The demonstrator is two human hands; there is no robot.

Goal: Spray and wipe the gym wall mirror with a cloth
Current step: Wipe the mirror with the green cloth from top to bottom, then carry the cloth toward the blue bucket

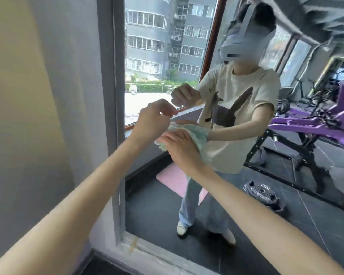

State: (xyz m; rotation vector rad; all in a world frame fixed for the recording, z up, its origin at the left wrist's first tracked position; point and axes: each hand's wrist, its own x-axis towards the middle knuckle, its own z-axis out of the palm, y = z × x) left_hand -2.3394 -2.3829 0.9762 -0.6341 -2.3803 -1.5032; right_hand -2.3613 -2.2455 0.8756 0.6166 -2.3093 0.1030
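While my right hand (pixel 179 144) is pressing the pale green cloth (pixel 198 133) against the mirror (pixel 246 219), its fingers are lying straight and flat over the fabric, and the forearm is reaching up from the lower right. My left hand (pixel 153 120) is hovering just beside it, a little higher, wrist bent, fingers loosely curled and gripping nothing; whether it is brushing the cloth's edge I cannot tell. The cloth is bunching out past my right palm on the glass, near the mirror's left side. The grey frame (pixel 117 86) is running down beside a pale wall (pixel 48 96). A purple gym machine (pixel 316 122), a black weight plate (pixel 264 193) and a pink mat (pixel 173 179) are showing in the reflection.
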